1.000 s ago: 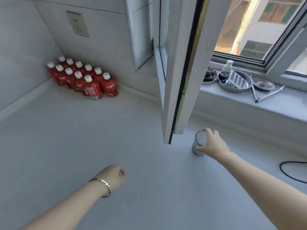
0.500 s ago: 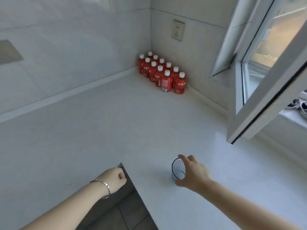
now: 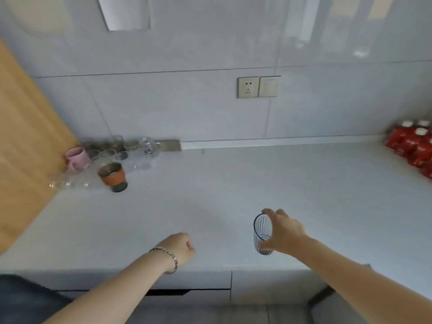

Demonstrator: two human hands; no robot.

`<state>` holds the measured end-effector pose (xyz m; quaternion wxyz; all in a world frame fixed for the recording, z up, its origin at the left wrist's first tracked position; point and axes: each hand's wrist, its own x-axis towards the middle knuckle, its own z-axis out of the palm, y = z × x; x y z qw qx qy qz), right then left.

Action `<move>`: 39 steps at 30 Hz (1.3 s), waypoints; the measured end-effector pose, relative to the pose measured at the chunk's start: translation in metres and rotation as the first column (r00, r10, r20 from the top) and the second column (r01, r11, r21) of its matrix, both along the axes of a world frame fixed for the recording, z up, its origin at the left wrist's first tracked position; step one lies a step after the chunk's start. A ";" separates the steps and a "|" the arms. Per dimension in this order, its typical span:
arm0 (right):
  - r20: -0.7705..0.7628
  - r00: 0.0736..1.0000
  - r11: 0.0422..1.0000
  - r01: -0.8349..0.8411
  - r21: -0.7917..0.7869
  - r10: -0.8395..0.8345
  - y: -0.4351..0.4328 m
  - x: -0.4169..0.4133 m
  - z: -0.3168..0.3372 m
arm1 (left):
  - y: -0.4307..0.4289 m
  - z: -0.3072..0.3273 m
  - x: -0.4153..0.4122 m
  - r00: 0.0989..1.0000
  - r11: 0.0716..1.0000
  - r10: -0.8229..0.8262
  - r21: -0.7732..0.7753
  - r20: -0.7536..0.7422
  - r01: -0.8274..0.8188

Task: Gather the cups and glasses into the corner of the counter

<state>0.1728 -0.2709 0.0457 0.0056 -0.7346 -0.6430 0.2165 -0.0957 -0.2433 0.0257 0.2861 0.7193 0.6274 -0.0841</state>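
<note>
Cabinet fronts [image 3: 268, 286] run along the near edge below the counter [image 3: 233, 183], with a dark gap showing at the top of one drawer. Above that edge, the left hand [image 3: 180, 247] hangs curled into a loose fist, grasping nothing, a metal bracelet [image 3: 168, 259] around its wrist. To its right, the right hand [image 3: 284, 231] grips a clear ribbed glass [image 3: 261, 232] from the side, fingers over the rim and thumb low on the wall; whether the glass's base touches the counter cannot be told. The middle of the pale counter lies bare between the hands and the far wall. Farther off on the left, in the corner where the counter meets a wooden panel [image 3: 25, 141], stands a cluster of cups and glasses: an orange cup [image 3: 113, 176] with a dark base at the near side, a pink mug [image 3: 77, 157] against the panel, and several clear glasses [image 3: 131, 152] packed around and behind them, blurred enough that no count is possible. Just right of the cluster, a small metal plate [image 3: 169, 145] sits at the foot of the wall. At the far right edge, red bottles [image 3: 413, 146] with white caps stand grouped against the wall. Higher on the tiled wall [image 3: 187, 101], a socket [image 3: 248, 87] and a switch [image 3: 270, 86] sit side by side
</note>
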 end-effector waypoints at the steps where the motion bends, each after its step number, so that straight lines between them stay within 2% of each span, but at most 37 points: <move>1: 0.004 1.000 1.000 -0.030 0.002 0.030 0.015 -0.024 0.002 | 0.006 0.002 -0.027 1.000 1.000 0.029 0.001 -0.006 -0.029; 8: -0.015 0.985 0.985 -0.175 0.013 0.175 0.118 -0.165 0.005 | 0.055 0.004 -0.176 0.965 0.965 0.264 -0.002 -0.005 -0.264; 18: -0.133 0.970 0.979 -0.205 0.020 0.205 0.285 -0.317 -0.033 | 0.164 -0.003 -0.311 0.892 0.892 0.448 -0.034 -0.066 -0.450; 27: -0.147 0.979 0.988 -0.147 -0.044 0.139 0.385 -0.407 -0.063 | 0.250 -0.016 -0.379 0.919 0.917 0.391 -0.063 -0.052 -0.393; 36: -0.207 0.967 0.988 0.136 -0.068 -0.147 0.376 -0.422 -0.078 | 0.285 -0.035 -0.415 0.980 0.970 0.198 -0.144 0.003 -0.195; 39: -0.133 0.963 0.968 0.215 -0.132 -0.233 0.362 -0.420 -0.080 | 0.291 -0.036 -0.417 0.996 0.982 0.092 -0.165 0.018 -0.087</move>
